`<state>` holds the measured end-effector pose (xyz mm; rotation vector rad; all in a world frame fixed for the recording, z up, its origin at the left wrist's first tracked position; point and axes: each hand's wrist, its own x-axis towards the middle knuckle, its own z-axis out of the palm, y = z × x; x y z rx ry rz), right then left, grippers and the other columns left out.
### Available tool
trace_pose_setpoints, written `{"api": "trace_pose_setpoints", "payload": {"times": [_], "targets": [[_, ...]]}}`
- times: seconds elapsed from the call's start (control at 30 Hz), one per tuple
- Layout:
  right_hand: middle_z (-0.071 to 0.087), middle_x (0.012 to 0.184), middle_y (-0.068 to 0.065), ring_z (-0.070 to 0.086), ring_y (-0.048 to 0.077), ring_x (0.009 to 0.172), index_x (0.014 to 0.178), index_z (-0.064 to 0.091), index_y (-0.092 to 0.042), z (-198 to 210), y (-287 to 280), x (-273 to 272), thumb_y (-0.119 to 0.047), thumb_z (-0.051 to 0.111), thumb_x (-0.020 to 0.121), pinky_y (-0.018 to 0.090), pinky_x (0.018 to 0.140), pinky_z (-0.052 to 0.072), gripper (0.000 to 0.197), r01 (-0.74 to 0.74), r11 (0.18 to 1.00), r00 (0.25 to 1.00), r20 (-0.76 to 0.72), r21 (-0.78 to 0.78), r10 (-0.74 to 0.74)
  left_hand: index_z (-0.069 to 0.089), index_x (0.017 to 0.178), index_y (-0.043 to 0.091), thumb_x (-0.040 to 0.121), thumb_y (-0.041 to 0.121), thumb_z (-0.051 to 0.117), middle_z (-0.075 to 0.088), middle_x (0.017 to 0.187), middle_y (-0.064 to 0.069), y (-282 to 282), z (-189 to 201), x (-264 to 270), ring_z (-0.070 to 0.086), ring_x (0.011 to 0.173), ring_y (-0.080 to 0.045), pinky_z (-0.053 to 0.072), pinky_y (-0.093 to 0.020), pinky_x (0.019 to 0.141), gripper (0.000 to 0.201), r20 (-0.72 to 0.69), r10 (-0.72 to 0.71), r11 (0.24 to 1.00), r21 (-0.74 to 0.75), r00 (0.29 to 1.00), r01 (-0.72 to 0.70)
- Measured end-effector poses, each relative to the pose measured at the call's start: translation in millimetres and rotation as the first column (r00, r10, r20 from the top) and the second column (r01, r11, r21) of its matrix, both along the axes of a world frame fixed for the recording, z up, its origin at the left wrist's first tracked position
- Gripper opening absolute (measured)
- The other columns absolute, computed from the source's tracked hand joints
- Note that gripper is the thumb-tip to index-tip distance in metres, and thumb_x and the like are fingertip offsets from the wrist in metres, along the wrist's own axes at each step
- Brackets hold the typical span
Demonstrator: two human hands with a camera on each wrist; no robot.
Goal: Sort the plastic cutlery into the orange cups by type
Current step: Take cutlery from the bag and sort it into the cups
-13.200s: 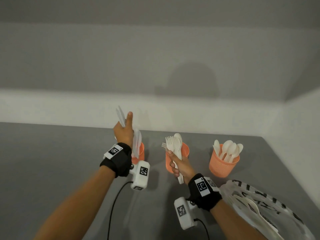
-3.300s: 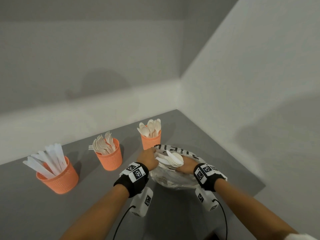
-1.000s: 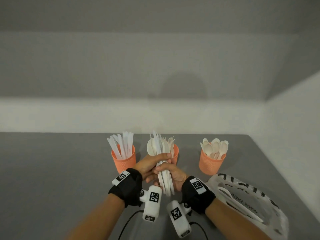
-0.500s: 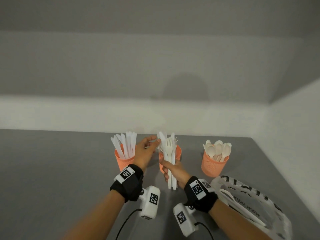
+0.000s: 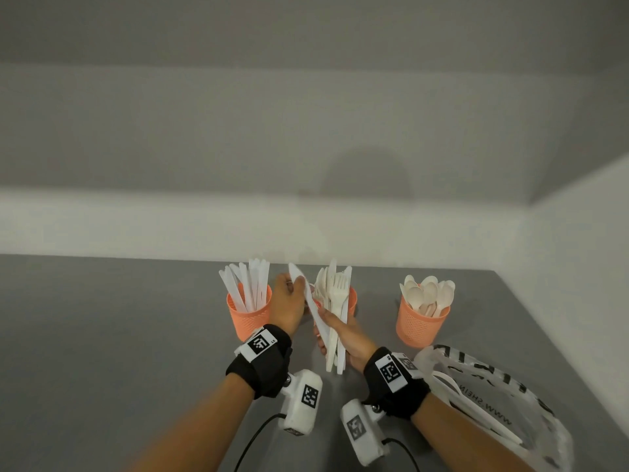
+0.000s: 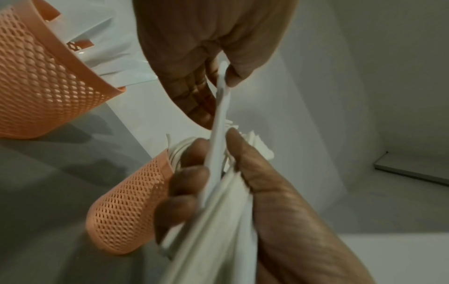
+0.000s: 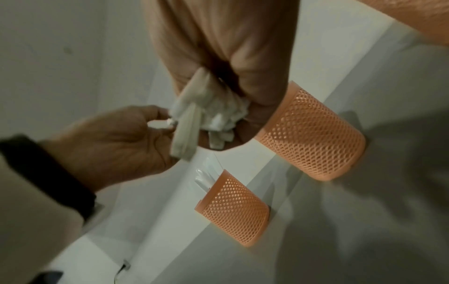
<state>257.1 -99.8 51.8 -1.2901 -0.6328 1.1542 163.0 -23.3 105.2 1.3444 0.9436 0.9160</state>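
Three orange mesh cups stand in a row on the grey table: the left cup point(image 5: 250, 316) holds knives, the middle cup point(image 5: 353, 300) forks, the right cup point(image 5: 422, 327) spoons. My right hand point(image 5: 328, 330) grips an upright bundle of white cutlery point(image 5: 337, 301) in front of the middle cup. A knife point(image 5: 308, 294) leans left out of that bundle, its lower end still in the right hand's grip. My left hand point(image 5: 299, 284) pinches the knife near its blade. In the left wrist view thumb and fingers point(image 6: 233, 76) pinch the knife point(image 6: 218, 115).
A crumpled plastic bag point(image 5: 503, 413) with more white cutlery lies at the right front, near the table edge. White walls close the table off behind and to the right. Camera cables trail under both wrists.
My left hand has drawn one knife sideways out of the bundle, so it now tilts left. The right hand has kept the bundle in about the same place.
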Motion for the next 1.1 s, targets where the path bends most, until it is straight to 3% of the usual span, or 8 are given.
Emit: {"api": "trace_pose_setpoints", "payload": {"times": [0.13, 0.3, 0.37, 0.5, 0.6, 0.8, 0.93, 1.1], "targets": [[0.059, 0.068, 0.008, 0.059, 0.017, 0.050, 0.139, 0.031, -0.014, -1, 1, -3, -0.029, 0.059, 0.090, 0.027, 0.045, 0.049, 0.058, -0.003, 1.000, 1.000, 0.014, 0.030, 0.002, 0.049, 0.096, 0.004, 0.094, 0.013, 0.047, 0.059, 0.078, -0.005, -6, -8, 4, 0.059, 0.073, -0.018, 0.050, -0.027, 0.068, 0.010, -0.115, -0.040, 0.988, 0.146, 0.993, 0.057], [0.062, 0.102, 0.014, 0.066, 0.022, 0.077, 0.140, 0.028, -0.023, -1, 4, -2, -0.048, 0.075, 0.067, 0.027, 0.057, 0.054, 0.091, 0.069, 0.997, 0.995, 0.077, 0.029, -0.071, 0.049, 0.091, 0.011, 0.099, 0.020, 0.038, 0.052, 0.063, -0.007, 1, -5, 2, 0.059, 0.057, -0.019, 0.056, -0.039, 0.065, 0.017, -0.027, -0.001, 1.000, 0.028, 1.000, 0.002], [0.065, 0.079, 0.006, 0.063, 0.015, 0.063, 0.142, 0.028, -0.012, -1, 2, 1, -0.034, 0.069, 0.081, 0.027, 0.055, 0.054, 0.077, 0.086, 0.996, 0.996, 0.028, 0.003, -0.086, 0.047, 0.090, 0.013, 0.100, 0.018, 0.033, 0.041, 0.057, -0.003, 3, 7, -2, 0.048, 0.042, -0.011, 0.046, -0.027, 0.048, 0.018, 0.066, 0.071, 0.997, 0.018, 0.995, -0.073], [0.040, 0.045, -0.006, 0.037, 0.007, 0.035, 0.137, 0.033, -0.018, 5, -6, 5, -0.027, 0.060, 0.090, 0.021, 0.039, 0.040, 0.055, -0.010, 1.000, 0.993, -0.122, -0.020, 0.008, 0.055, 0.080, 0.019, 0.094, 0.030, 0.052, 0.040, 0.060, 0.002, 12, 22, -12, 0.035, 0.050, -0.012, 0.031, -0.023, 0.050, 0.018, 0.022, 0.038, 0.996, 0.082, 0.999, -0.040], [0.032, 0.041, -0.009, 0.030, 0.003, 0.032, 0.096, 0.050, -0.019, 20, -11, 2, -0.035, 0.058, 0.087, 0.016, 0.034, 0.030, 0.020, -0.172, 0.984, 0.971, -0.176, -0.049, 0.161, 0.058, 0.086, 0.020, 0.080, 0.044, 0.063, 0.050, 0.072, 0.003, 6, 24, -18, 0.037, 0.056, -0.009, 0.030, -0.022, 0.053, 0.025, -0.061, -0.254, 0.967, -0.013, 0.965, 0.254], [0.036, 0.036, -0.010, 0.033, 0.001, 0.030, 0.055, 0.050, -0.023, 27, -16, -11, -0.033, 0.052, 0.085, 0.014, 0.036, 0.034, 0.031, -0.506, 0.860, 0.839, -0.262, -0.059, 0.476, 0.063, 0.105, 0.002, 0.076, 0.028, 0.066, 0.062, 0.096, -0.015, -9, 19, -17, 0.058, 0.091, -0.024, 0.048, -0.024, 0.073, 0.039, 0.095, -0.563, 0.802, -0.177, 0.821, 0.571], [0.055, 0.053, 0.000, 0.053, 0.010, 0.044, 0.084, 0.058, -0.014, 33, -16, -16, -0.017, 0.054, 0.089, 0.022, 0.050, 0.049, 0.007, -0.378, 0.918, 0.925, -0.089, -0.117, 0.369, 0.066, 0.102, -0.002, 0.079, 0.013, 0.068, 0.069, 0.094, -0.017, -12, 16, -7, 0.066, 0.089, -0.026, 0.053, -0.026, 0.071, 0.028, -0.054, -0.390, 0.915, -0.139, 0.919, 0.380], [0.064, 0.083, 0.002, 0.062, 0.010, 0.064, 0.124, 0.048, -0.014, 31, -4, -23, -0.006, 0.059, 0.085, 0.026, 0.067, 0.055, 0.042, -0.040, 0.990, 0.902, 0.422, -0.135, 0.094, 0.063, 0.093, -0.002, 0.077, 0.012, 0.071, 0.069, 0.086, -0.016, -12, 11, 11, 0.068, 0.076, -0.024, 0.054, -0.027, 0.064, 0.023, -0.126, -0.021, 1.000, -0.019, 0.992, 0.018]]}}
